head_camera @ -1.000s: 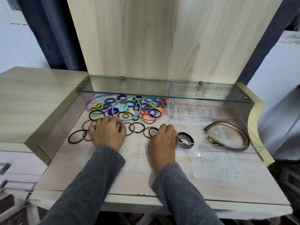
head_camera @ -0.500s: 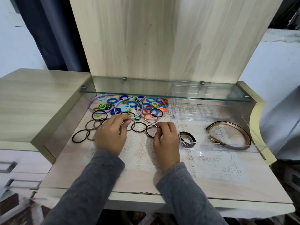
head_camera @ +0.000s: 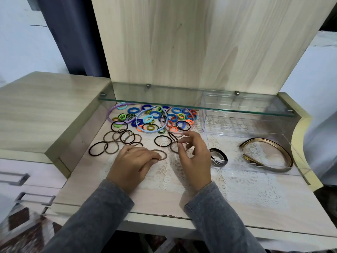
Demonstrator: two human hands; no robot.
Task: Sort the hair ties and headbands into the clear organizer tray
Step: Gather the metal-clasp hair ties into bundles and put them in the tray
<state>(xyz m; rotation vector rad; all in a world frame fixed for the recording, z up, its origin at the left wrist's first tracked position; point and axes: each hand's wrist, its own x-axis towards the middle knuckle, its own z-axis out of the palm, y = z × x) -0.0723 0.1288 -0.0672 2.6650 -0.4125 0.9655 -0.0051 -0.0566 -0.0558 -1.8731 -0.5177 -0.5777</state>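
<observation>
Pinching brown hair tie [head_camera: 165,154] with left hand [head_camera: 134,165], palm down on tabletop [head_camera: 164,201]; pinching black hair tie [head_camera: 172,136] with raised right hand [head_camera: 196,157]. In clear tray [head_camera: 235,154], right: two headbands [head_camera: 262,139].

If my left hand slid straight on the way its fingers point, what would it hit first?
Likely the brown hair tie at your left hand's fingertips, which it already seems to touch; past that, probably your right hand.

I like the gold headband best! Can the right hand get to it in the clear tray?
Probably yes. The gold headband lies in the open-topped clear tray, right of the right hand, with nothing covering it. That hand pinches a black hair tie, so it may need to drop that first.
</observation>
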